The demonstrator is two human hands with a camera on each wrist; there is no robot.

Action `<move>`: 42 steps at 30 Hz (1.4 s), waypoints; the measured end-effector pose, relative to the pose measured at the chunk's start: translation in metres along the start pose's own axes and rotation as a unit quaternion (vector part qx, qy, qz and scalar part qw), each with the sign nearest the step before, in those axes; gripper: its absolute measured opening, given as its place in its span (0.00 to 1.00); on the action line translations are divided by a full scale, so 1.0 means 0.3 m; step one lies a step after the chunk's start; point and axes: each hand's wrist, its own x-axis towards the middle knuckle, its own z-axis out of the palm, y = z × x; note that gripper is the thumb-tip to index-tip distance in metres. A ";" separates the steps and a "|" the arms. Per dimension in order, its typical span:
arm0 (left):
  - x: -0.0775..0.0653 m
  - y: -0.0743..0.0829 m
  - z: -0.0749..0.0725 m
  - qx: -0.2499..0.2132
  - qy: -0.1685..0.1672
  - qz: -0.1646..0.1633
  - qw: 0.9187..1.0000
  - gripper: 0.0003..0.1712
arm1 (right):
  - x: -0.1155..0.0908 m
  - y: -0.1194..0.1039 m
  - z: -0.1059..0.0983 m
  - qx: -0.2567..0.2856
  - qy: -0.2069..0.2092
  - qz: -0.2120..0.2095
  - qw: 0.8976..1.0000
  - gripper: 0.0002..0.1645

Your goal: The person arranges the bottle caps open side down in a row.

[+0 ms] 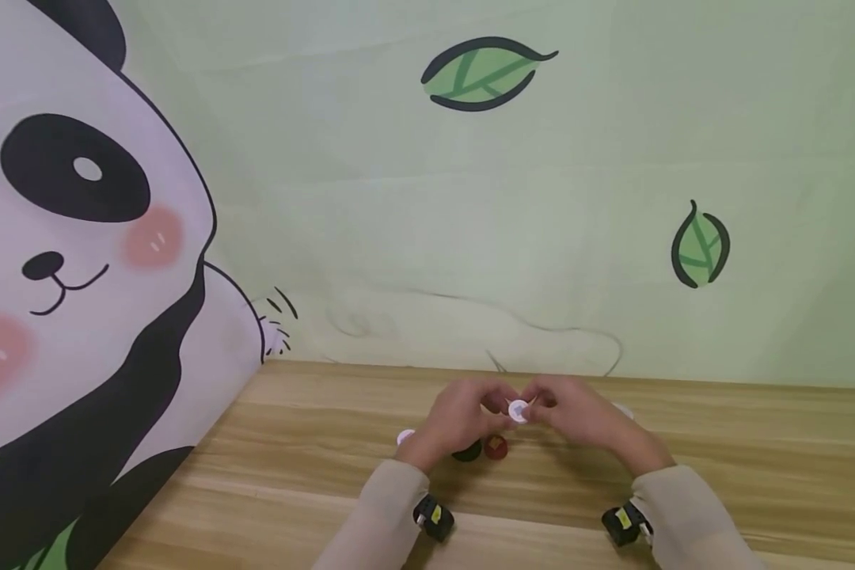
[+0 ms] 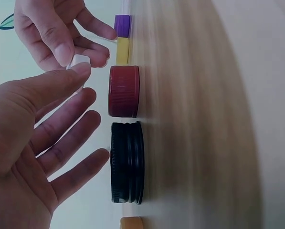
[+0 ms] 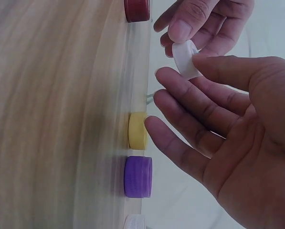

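A small white bottle cap [image 1: 518, 411] is held up above the table between both hands. My left hand [image 1: 459, 416] pinches one side of it between thumb and index finger. From the other side my right hand [image 1: 577, 410] pinches the same cap [image 3: 185, 61]; its remaining fingers are loosely spread. Below the left hand, a red ribbed cap [image 2: 124, 91] and a wider black cap [image 2: 127, 162] sit on the table. Near the right hand stand a yellow cap [image 3: 137, 130] and a purple cap [image 3: 138, 177], largely hidden in the head view.
The wooden table [image 1: 292, 459] meets a green wall cloth [image 1: 370, 237] with a panda print. An orange cap [image 2: 131, 223] lies past the black one. White pieces show beside the left wrist [image 1: 404, 436] and behind the right hand [image 1: 623, 410]. Each wrist wears a small black camera.
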 end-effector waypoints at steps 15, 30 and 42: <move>-0.007 -0.010 -0.001 -0.031 -0.036 -0.017 0.999 0.07 | -0.004 -0.003 0.003 0.004 -0.018 -0.021 1.000 0.10; -0.018 -0.015 -0.001 -0.091 -0.073 -0.027 0.993 0.07 | -0.003 0.004 0.011 0.002 -0.046 -0.009 0.999 0.10; -0.017 -0.020 0.004 -0.035 -0.085 -0.009 0.996 0.09 | -0.008 0.005 0.019 -0.003 -0.069 -0.004 0.998 0.10</move>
